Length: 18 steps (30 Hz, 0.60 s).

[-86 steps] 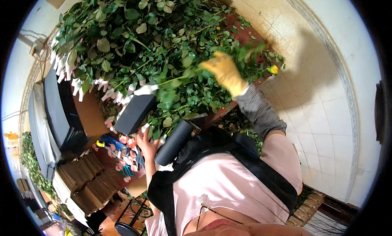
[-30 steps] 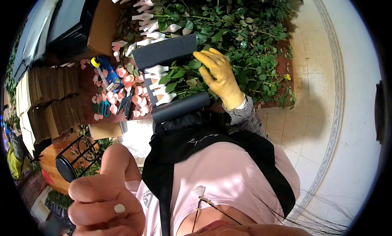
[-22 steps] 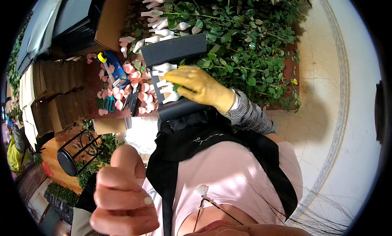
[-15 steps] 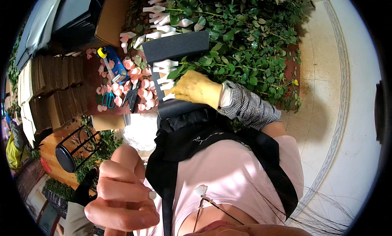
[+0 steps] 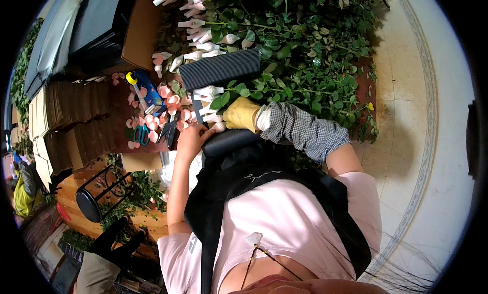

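Note:
My right hand (image 5: pixel 242 114), in a yellow glove with a checked sleeve cover, is closed just behind the rose heads. The stem in its grip is mostly hidden. At the table's near edge my bare left hand (image 5: pixel 192 140) pinches the tip of a rose head in a pale net sleeve (image 5: pixel 218 127). More sleeved rose heads (image 5: pixel 208 91) lie in a column on a dark sheet (image 5: pixel 197 105), their leafy stems pointing right. A black corrugated strip (image 5: pixel 219 69) lies across the roses just beyond. Next to my left hand are black-handled scissors (image 5: pixel 169 130) among loose pink petals (image 5: pixel 173 100).
Teal-handled scissors (image 5: pixel 141 135) and a yellow-capped cutter (image 5: pixel 136 83) lie left. Stacked cardboard (image 5: pixel 76 121) and a box of dark sheets (image 5: pixel 99 27) stand beyond them. Leafy stems (image 5: pixel 310 45) cover the right side. A black stool (image 5: pixel 89 205) and another person's legs (image 5: pixel 104 266) are lower left.
My left hand has moved from near my chest up to the table and onto the nearest sleeved rose head. My gloved right hand has shifted slightly right, along the stems.

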### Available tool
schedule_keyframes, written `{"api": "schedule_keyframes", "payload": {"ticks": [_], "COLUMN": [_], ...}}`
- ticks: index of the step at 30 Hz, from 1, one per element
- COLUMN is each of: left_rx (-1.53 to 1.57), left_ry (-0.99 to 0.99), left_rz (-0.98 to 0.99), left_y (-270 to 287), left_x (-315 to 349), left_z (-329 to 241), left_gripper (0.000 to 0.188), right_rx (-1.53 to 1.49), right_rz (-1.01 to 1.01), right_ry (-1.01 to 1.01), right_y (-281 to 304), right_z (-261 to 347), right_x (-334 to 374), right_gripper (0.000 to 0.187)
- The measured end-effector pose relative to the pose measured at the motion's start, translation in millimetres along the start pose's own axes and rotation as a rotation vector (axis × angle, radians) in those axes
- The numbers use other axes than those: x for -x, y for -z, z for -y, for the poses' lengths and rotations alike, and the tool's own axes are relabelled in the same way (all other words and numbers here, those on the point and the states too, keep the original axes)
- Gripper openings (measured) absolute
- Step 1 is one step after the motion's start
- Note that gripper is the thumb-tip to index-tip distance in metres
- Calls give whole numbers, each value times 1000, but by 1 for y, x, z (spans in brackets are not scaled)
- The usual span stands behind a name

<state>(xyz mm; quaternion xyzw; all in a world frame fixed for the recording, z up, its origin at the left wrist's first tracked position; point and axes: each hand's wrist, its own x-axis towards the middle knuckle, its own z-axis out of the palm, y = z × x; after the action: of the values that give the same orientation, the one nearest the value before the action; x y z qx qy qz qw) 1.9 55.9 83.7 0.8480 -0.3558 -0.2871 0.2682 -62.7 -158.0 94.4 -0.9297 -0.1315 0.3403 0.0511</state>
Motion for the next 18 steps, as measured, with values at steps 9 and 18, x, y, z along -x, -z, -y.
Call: {"api": "schedule_keyframes", "payload": {"ticks": [9,18], "left_rx": [1042,35], "left_ry": [-1,133], "left_rz": [-379,-93], "left_y": [29,-16], "left_x": [22,-22], "left_z": [34,9], "left_gripper": [19,41], "right_rx": [6,-201], "right_rz": [32,-243], "right_ry": [-92,11], "right_y": [-5,36], "right_z": [3,-12], "right_x": [3,34], "right_gripper": [24,30]}}
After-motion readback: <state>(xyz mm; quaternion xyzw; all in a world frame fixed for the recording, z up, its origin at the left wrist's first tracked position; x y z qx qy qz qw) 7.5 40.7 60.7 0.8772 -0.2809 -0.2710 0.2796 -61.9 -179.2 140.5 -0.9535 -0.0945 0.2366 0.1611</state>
